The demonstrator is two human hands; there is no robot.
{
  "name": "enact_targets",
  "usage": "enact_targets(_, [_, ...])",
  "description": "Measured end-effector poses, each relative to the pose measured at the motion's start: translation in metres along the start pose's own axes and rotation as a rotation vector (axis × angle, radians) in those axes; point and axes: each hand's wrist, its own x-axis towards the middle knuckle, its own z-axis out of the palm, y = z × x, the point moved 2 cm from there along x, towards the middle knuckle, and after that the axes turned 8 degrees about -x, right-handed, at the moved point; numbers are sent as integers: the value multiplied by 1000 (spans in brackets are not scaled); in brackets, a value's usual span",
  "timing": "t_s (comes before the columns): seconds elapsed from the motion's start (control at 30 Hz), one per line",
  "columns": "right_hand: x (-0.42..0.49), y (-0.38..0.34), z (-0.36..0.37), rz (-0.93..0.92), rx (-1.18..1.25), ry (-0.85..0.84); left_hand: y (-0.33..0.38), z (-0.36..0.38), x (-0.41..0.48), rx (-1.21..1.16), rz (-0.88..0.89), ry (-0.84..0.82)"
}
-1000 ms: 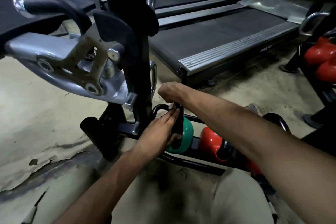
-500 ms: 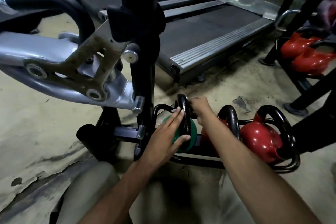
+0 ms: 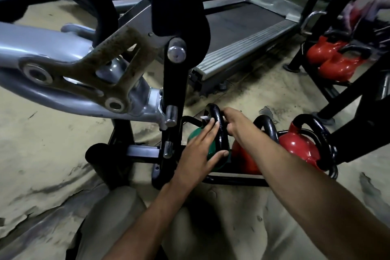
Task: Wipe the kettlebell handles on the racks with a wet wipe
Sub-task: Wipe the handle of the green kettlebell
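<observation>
Head view: both hands on the green kettlebell's black handle [image 3: 218, 124], low rack [image 3: 232, 180].
Left hand [image 3: 202, 152] lies spread flat against the green kettlebell [image 3: 195, 136]; right hand [image 3: 234, 121] curls around the handle, white wet wipe [image 3: 205, 117] peeking out; red kettlebells [image 3: 299, 148] beside.

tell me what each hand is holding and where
Right hand grips the green kettlebell's black handle near its top; left hand lies flat against the handle's side, a white wipe scrap at its fingertips.

My left hand [image 3: 198, 152] covers most of the green kettlebell [image 3: 195, 135], and my right forearm [image 3: 280, 160] hides much of the red kettlebell [image 3: 244, 158] beside it. Only a white scrap of the wet wipe [image 3: 205, 118] shows. The far rack's kettlebells [image 3: 335, 57] blur at the right edge.
</observation>
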Motion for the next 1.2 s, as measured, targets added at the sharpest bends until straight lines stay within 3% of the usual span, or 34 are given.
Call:
enact_targets(0.17, [3,4,2,14,-19,-23,2,-1,-2,-28,-13,-5])
enact_targets(0.4, [21,-1,-4,72,183,-82,0,-3,-1,8,6,11])
enact_targets(0.57, [11,-11,-8,-168,25,42,-3,-5,0,19,15,12])
enact_targets(0.67, [19,-31,-9,-502,-359,177,-2,-5,0,60,3,-7])
enact_targets(0.73, [17,-53,0,-705,-793,109,-1,-6,0,79,-2,-26])
enact_targets(0.87, [-15,-83,35,-1000,-1936,-118,0,-8,-2,86,-6,-38])
enact_targets(0.93, [-28,-81,48,-1047,-2286,-232,0,-8,-3,63,-4,-33])
enact_targets(0.97, [-26,-80,51,-1019,-2346,-245,0,-8,-3,56,-3,-31])
enact_targets(1.07, [-22,-84,51,-1004,-2221,-94,0,-6,-2,48,-6,-34])
enact_targets(1.2, [2,-80,15,-915,-1588,171,-1,-6,-2,71,-7,-25])
